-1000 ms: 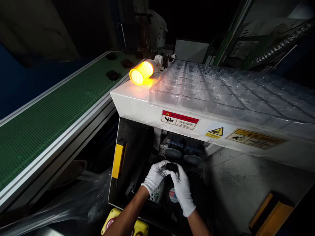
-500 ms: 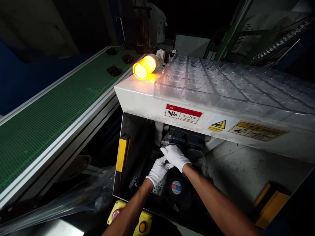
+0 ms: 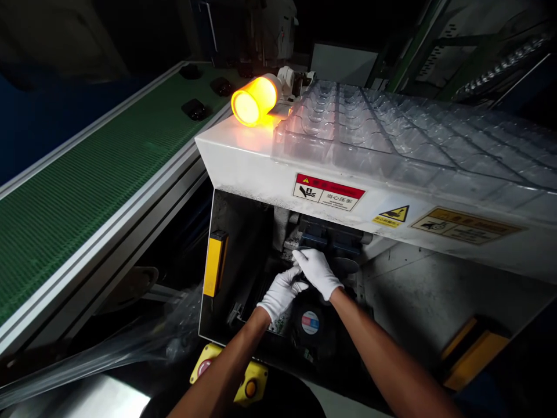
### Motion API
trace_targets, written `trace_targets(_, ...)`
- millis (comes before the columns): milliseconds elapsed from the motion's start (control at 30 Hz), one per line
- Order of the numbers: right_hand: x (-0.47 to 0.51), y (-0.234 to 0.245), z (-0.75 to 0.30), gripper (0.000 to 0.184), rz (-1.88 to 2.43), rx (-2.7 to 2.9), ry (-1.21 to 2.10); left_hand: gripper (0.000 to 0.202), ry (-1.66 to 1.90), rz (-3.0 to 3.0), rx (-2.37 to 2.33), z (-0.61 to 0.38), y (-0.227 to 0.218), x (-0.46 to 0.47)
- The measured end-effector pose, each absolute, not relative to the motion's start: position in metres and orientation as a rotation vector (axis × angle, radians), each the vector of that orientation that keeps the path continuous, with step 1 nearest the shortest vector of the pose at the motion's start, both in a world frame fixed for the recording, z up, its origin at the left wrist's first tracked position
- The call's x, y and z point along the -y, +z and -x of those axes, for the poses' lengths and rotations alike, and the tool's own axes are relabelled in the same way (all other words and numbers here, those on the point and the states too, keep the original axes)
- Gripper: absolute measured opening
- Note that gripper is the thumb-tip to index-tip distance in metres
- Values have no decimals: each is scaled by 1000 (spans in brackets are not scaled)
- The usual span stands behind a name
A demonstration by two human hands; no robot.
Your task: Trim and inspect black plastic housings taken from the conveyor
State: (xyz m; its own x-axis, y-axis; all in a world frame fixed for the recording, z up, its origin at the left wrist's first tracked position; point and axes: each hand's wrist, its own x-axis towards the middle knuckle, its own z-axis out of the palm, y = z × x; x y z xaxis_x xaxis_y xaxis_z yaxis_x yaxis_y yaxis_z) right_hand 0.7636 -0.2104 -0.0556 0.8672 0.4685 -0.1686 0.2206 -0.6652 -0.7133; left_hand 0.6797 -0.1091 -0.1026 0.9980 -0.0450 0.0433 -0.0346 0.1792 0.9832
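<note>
Both my hands wear white gloves and are inside the dark opening of a white machine (image 3: 243, 165). My left hand (image 3: 281, 295) has its fingers and thumb curled toward each other, with a dark patch between them. Just above and to its right, my right hand (image 3: 319, 271) is closed, fingertips pointing left and close to the left fingers. What the two hands grip is too dark to make out. Behind them sits a dark blue fixture (image 3: 346, 245), with a dark disc (image 3: 347, 265) beside the right hand. Below is a black round part with a red-and-blue label (image 3: 310, 323).
A clear plastic tray with pockets (image 3: 391, 125) lies on the machine top, next to a lit yellow lamp (image 3: 255, 101). Left is a green conveyor (image 3: 104, 168) with several dark pieces (image 3: 194, 109). Yellow bars (image 3: 214, 264) flank the opening; a yellow button box (image 3: 252, 383) is below.
The camera view has shifted slightly. My left thumb and fingers have parted a little, and my right hand sits slightly farther right. Both hands remain close together inside the machine.
</note>
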Motion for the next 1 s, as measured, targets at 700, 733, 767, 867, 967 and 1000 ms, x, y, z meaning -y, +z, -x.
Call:
trace_targets(700, 204, -45, -762, 29, 2702, 682, 562, 29, -57, -1339, 1, -679, -118, 110)
trace_targets(733, 204, -46, -760, 28, 2722, 679, 569, 30, -58, -1331, -1, -678, -120, 111)
trace_targets(767, 203, -47, -759, 28, 2741, 672, 576, 30, -59, -1325, -5, -677, -122, 111)
trace_targets(867, 198, -51, -757, 29, 2802, 639, 595, 29, -70, -1312, -28, -676, -129, 111)
trace_targets(967, 196, -52, -759, 29, 2865, 620, 595, 28, -82, -1299, -52, -678, -132, 114)
trace_targets(1000, 197, -51, -760, 28, 2886, 628, 582, 29, -79, -1295, -63, -678, -130, 117)
